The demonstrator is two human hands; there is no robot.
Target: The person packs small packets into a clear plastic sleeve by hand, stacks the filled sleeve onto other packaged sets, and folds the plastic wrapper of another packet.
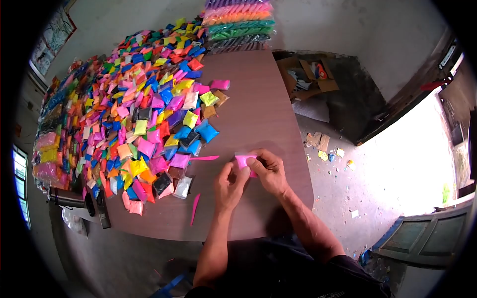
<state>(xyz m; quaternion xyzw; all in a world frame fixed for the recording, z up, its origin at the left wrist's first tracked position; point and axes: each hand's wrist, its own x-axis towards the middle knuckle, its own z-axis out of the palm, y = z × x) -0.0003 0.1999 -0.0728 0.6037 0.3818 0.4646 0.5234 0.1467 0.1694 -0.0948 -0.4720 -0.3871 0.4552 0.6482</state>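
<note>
Between my two hands is a small pink packet (243, 160) in clear plastic, held above the brown table (248, 109). My left hand (231, 185) grips its left side with thumb and fingers. My right hand (269, 171) pinches it from the right, the thumb pressed on its front. Part of the packet is hidden behind the fingers. Left of my hands, a pink plastic knife-shaped tool (195, 209) lies on the table, and a second pink tool (204, 158) sticks out from the edge of the packet pile.
A large heap of colourful small packets (144, 109) covers the table's left side. Stacked bagged bundles (238, 25) stand at the far end. A dark cylinder (67, 197) lies at the left edge. An open cardboard box (325, 82) sits on the floor beyond the table.
</note>
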